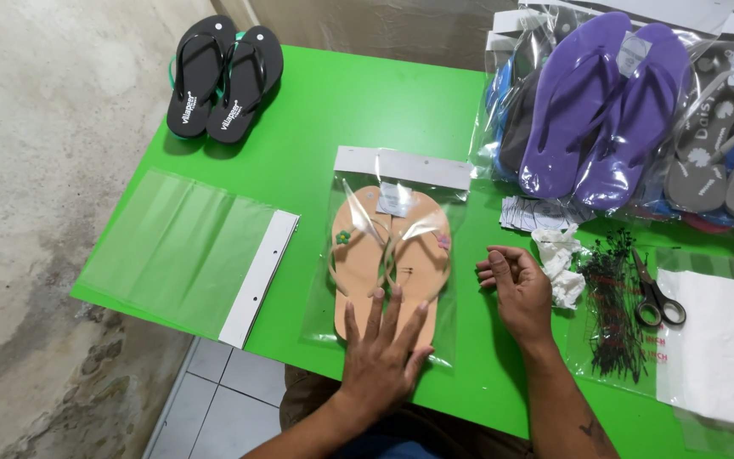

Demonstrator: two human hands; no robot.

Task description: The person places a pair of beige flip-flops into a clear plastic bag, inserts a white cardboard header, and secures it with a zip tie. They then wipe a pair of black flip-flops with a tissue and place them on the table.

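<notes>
1. Bright green covers the counter [367, 110], which stands against a rough grey concrete wall on the left, with pale floor tiles showing below its near edge.
2. One clear bag [394, 255] with a white header strip lies at the middle of the counter; inside it is one pair of tan flip-flops [388, 246], two sandals side by side, each with a small flower on the strap.
3. The left hand [381, 353] lies flat, fingers spread, pressing on the heel end of that bagged pair.
4. The right hand [516, 285] rests on the counter just beside the bag, fingers loosely curled and holding nothing.
5. One empty clear bag [184, 246] with a white strip lies flat to the left, well apart from the hands.
6. One pair of black flip-flops [224, 76] sits unbagged at the far left corner.
7. At the far right, bagged pairs are piled: one purple pair [601, 106] on top and one grey pair [724, 144] beside it; others beneath cannot be counted.
8. One pair of scissors [654, 293] lies by a heap of black plastic tag pins [613, 310], with crumpled white paper [558, 259] near the right hand.
</notes>
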